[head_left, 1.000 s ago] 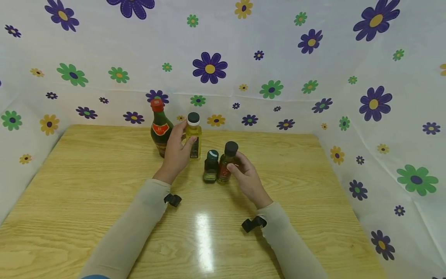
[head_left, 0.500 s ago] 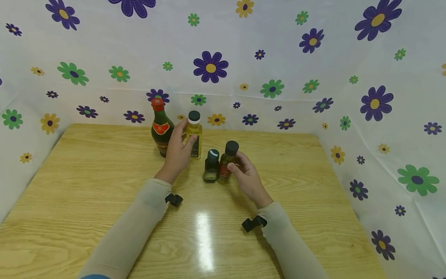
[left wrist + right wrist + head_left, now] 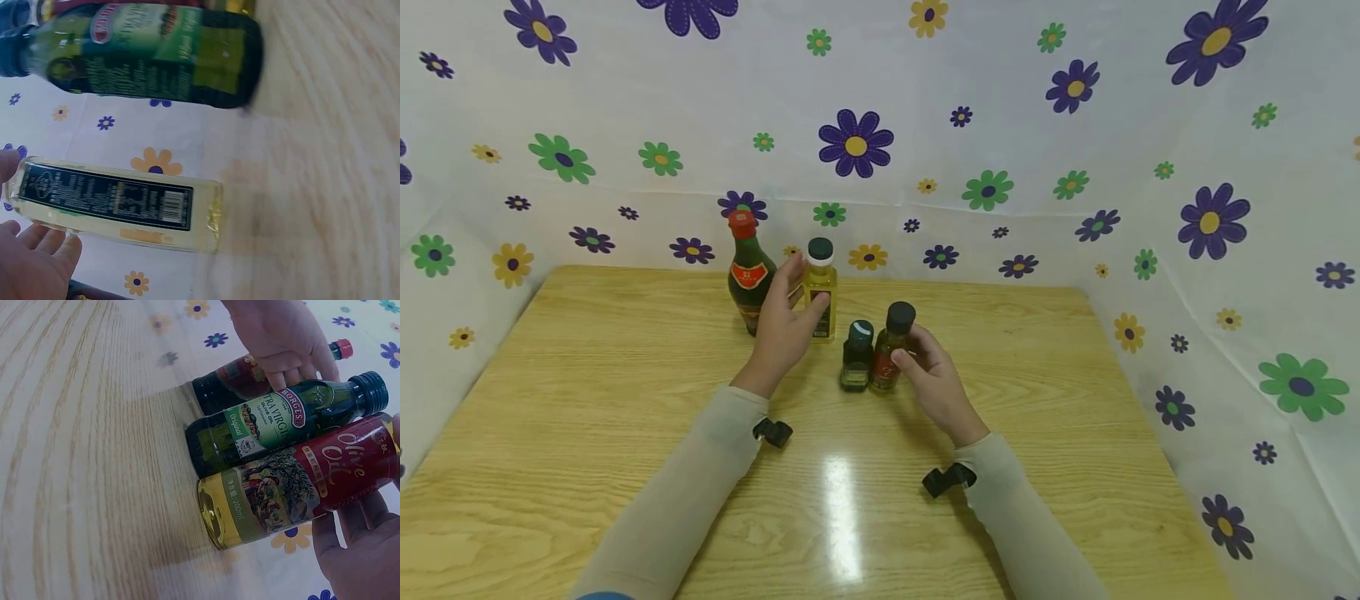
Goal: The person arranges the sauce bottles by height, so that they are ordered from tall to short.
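Observation:
A clear, square oil bottle (image 3: 825,317) with yellow contents and a dark label stands upright on the table. My left hand (image 3: 781,332) is at its left side, the thumb across its front and relaxed fingers (image 3: 67,251) beside the glass. Nearer me, my right hand (image 3: 934,385) holds a red-labelled olive oil bottle (image 3: 306,478) from the right, thumb in front and fingers behind. Close against that bottle's left side is a dark green olive oil bottle (image 3: 857,367) with a green label. In the head view, both handled bottles are upright with dark caps.
Behind the left hand stands a taller green bottle (image 3: 751,279) with a red cap and red label. The wooden table (image 3: 625,375) ends at a white flowered cloth (image 3: 700,83) at the back and sides.
The left fingers have loosened slightly, showing more to the left of the yellow oil bottle. The right hand and the bottles keep their places; the head view shifts a little.

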A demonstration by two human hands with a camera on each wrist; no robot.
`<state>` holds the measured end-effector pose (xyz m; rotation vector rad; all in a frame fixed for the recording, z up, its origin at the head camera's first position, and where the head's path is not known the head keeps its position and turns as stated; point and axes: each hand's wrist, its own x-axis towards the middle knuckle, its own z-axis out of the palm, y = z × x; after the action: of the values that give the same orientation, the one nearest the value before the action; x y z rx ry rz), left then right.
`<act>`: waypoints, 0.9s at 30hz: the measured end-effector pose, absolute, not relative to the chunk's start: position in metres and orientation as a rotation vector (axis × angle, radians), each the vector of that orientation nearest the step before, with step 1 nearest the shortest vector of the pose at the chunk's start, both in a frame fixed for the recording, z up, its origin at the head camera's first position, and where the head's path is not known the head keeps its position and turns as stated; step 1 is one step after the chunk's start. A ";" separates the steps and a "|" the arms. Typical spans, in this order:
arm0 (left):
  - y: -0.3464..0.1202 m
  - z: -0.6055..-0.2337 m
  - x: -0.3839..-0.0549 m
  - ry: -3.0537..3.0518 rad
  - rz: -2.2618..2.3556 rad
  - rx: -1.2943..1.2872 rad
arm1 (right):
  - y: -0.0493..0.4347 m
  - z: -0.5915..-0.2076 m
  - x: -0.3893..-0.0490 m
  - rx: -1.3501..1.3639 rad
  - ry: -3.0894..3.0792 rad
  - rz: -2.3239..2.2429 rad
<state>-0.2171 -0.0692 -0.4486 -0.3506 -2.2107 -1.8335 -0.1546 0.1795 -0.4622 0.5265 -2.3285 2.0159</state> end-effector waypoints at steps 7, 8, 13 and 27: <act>-0.074 -0.444 -0.214 -2.110 -1.879 -0.417 | 0.181 -0.465 -0.156 0.534 -2.334 2.022; -0.074 -0.442 -0.212 -2.097 -1.870 -0.427 | 0.181 -0.465 -0.156 0.531 -2.338 2.021; -0.078 -0.434 -0.194 -2.025 -1.763 -0.550 | 0.180 -0.464 -0.155 0.520 -2.341 2.031; -0.074 -0.443 -0.166 -2.514 -1.639 -0.734 | 0.180 -0.464 -0.155 0.524 -2.331 2.025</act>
<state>-0.1662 -0.0740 -0.4429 -0.7344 -2.5142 -1.6388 -0.1553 0.1799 -0.4639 0.5237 -2.3309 2.0249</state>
